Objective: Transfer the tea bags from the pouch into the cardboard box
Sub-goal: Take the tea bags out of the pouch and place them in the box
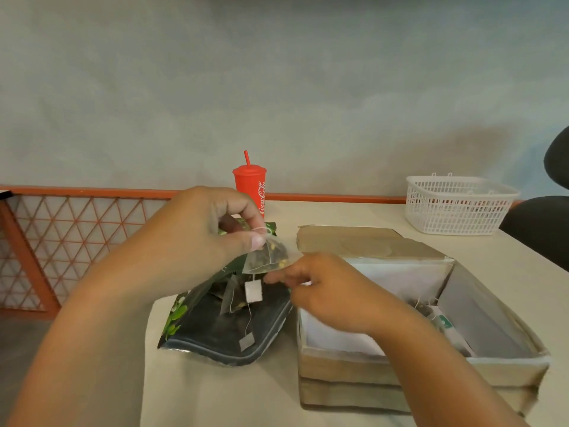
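A dark pouch [215,331] with green leaf print lies open on the table, its mouth lifted toward me. My left hand [197,235] pinches the top of a clear pyramid tea bag [269,257] above the pouch. My right hand [320,291] pinches that same tea bag's right corner. A white paper tag [253,291] dangles from it on a string. Another tea bag [234,297] and a second tag [246,341] lie on the pouch. To the right stands the open cardboard box [338,365] with white lining; several tea bags [431,312] lie inside it.
A red Coca-Cola cup [251,186] with a straw stands behind the pouch. A white plastic basket [455,204] sits at the back right. The box's flap [363,241] lies folded back. An orange lattice railing [61,235] runs along the table's left; a dark chair [542,223] is at right.
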### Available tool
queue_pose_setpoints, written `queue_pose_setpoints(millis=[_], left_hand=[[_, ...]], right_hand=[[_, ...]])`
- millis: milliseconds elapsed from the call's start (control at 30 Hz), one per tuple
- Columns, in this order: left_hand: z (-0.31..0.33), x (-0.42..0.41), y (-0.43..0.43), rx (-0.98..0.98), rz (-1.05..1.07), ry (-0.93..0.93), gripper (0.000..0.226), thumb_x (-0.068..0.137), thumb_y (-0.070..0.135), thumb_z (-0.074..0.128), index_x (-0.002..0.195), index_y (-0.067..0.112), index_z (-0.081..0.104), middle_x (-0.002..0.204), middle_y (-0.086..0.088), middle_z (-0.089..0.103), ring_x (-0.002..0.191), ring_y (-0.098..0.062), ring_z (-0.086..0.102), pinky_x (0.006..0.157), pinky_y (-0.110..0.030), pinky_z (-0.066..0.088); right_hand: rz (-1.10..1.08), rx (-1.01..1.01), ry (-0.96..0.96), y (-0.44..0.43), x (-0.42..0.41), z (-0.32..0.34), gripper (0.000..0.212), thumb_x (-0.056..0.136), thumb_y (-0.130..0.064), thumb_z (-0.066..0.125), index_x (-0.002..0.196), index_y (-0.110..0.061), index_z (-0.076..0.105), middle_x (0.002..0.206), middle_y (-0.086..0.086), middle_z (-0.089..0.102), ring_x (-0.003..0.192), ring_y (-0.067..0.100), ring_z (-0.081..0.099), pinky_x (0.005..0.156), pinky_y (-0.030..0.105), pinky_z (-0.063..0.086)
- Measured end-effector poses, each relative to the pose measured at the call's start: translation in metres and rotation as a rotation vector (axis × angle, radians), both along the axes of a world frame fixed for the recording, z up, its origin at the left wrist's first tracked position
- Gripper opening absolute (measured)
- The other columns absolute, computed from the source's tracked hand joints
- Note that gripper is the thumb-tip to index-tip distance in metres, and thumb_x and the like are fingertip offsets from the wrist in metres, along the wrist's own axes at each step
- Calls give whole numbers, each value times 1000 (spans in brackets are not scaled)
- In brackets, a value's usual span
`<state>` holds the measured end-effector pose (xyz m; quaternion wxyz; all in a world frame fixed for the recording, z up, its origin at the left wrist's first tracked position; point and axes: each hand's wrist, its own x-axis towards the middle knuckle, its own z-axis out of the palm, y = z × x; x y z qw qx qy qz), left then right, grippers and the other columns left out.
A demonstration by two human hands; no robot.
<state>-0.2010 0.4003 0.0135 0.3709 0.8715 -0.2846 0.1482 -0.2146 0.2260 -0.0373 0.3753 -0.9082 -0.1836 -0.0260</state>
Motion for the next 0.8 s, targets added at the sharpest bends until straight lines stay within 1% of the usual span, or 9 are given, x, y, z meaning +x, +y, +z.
queue_pose_setpoints(millis=[67,133,233,300,367,500,633,700,800], left_hand=[[-2,0,-6,-52,-20,-2,12,77,19,69,75,31,65,78,11,69,72,-4,63,72,-34,51],[-4,0,-14,-131,-46,-21,13,77,15,70,73,27,65,77,10,69,69,-3,62,70,-31,51],[-9,-2,-28,-181,-79,-58,14,75,12,72,71,23,64,73,9,68,66,-3,61,65,-28,49],[-11,-3,-34,-170,-89,-79,17,75,12,73,69,24,64,71,14,66,62,1,57,61,-23,43],[-12,-4,-36,-130,-78,-71,21,73,14,74,74,31,62,76,24,62,63,6,55,60,-18,39],[-15,3,-28,173,60,-49,39,68,26,78,92,42,52,92,24,51,84,5,50,67,-8,35],[-20,19,-14,483,290,10,54,64,38,79,110,34,51,103,10,41,101,-11,40,81,-27,35],[-21,21,-8,535,319,128,64,59,41,82,113,34,48,106,8,40,100,-13,39,78,-27,34],[-20,22,-1,562,315,242,68,57,31,85,112,36,44,109,6,41,98,-14,42,73,-26,33]], right_hand=[[-69,397,185,-3,-1,9,22,91,-10,51,102,-18,68,92,-2,66,83,16,61,63,14,46],[-18,776,360,-11,-4,18,20,91,-25,50,101,-17,66,89,6,67,73,19,64,54,20,52],[103,955,420,-23,-12,28,42,80,-40,57,114,-16,60,90,8,66,68,19,64,50,21,53],[74,877,326,-27,-15,30,33,81,-22,62,114,-14,60,82,4,65,64,14,62,51,19,52],[-21,786,198,-34,-16,34,24,84,-2,57,104,-14,62,71,0,63,58,9,58,50,17,49],[-194,580,7,-63,-23,44,25,83,5,55,92,-16,65,70,2,61,55,10,54,52,17,47],[-323,164,50,-106,-33,45,26,82,-1,59,95,-24,66,80,5,66,63,12,56,56,18,48],[-367,-73,109,-125,-36,41,27,82,-3,60,92,-27,66,83,1,67,66,11,57,58,19,43],[-463,-220,207,-144,-35,33,29,81,2,58,86,-25,67,84,2,67,74,16,60,63,22,43]])
